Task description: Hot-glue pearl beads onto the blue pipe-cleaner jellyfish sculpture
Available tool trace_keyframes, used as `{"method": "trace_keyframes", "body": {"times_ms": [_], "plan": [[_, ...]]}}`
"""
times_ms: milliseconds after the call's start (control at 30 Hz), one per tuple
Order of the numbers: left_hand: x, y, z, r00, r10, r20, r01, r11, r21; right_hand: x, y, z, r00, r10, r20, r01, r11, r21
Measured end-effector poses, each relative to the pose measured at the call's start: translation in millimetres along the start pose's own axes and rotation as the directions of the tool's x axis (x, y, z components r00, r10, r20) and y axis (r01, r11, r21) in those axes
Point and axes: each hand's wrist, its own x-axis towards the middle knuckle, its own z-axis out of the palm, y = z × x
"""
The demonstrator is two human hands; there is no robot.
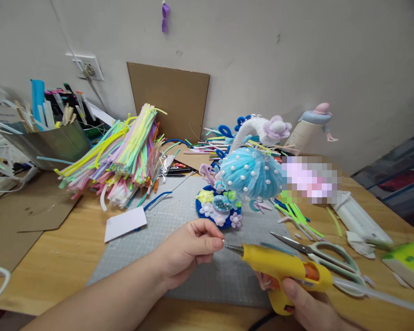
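My right hand (305,301) is wrapped around the handle of a yellow hot glue gun (279,262), its metal nozzle pointing left. A clear glue stick (382,294) sticks out of the gun's back. Just off the nozzle tip, my left hand (196,243) pinches what looks like a tiny white bead (223,242) between thumb and forefinger. Beyond both hands stands a fuzzy pipe-cleaner lamp-like piece, with a light-blue shade (251,172) dotted with pearl beads. Its dark-blue round base (200,214) carries small flowers, and a pale curved stem (243,135) arches above the shade.
A grey cutting mat (124,262) covers the table's middle. Scissors (327,257) lie beside the glue gun. Bundled pipe cleaners (124,161), a white card (126,225) and a metal tool bin (51,142) are at left. A bottle (305,131) and green pipe cleaners (298,214) are at right.
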Motion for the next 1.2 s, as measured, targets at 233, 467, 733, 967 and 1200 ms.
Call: {"method": "trace_keyframes", "body": {"times_ms": [233, 467, 733, 967, 1200], "plan": [[-1.3, -0.9, -0.7, 1.000, 0.015, 0.015, -0.015, 1.000, 0.009, 2.2, 5.9, -3.1, 0.998, 0.029, 0.049, -0.031, 0.998, 0.046], [8.5, 13.1, -8.1, 0.978, 0.154, -0.141, -0.130, 0.978, 0.165, -2.1, -2.9, 0.1, 0.994, 0.097, 0.040, -0.099, 0.993, 0.057], [52.5, 22.1, -30.1, 0.743, 0.651, -0.156, -0.199, 0.438, 0.876, -2.1, -8.2, 1.0, 0.991, 0.113, 0.071, -0.117, 0.991, 0.062], [70.5, 19.4, -34.1, 0.723, 0.681, -0.114, -0.166, 0.332, 0.929, -0.6, -23.8, 7.0, 0.978, 0.208, 0.013, -0.208, 0.971, 0.114], [74.7, 15.5, -36.5, 0.757, 0.647, -0.087, -0.170, 0.324, 0.931, 0.5, -23.6, 5.0, 0.984, 0.171, 0.058, -0.178, 0.972, 0.153]]}}
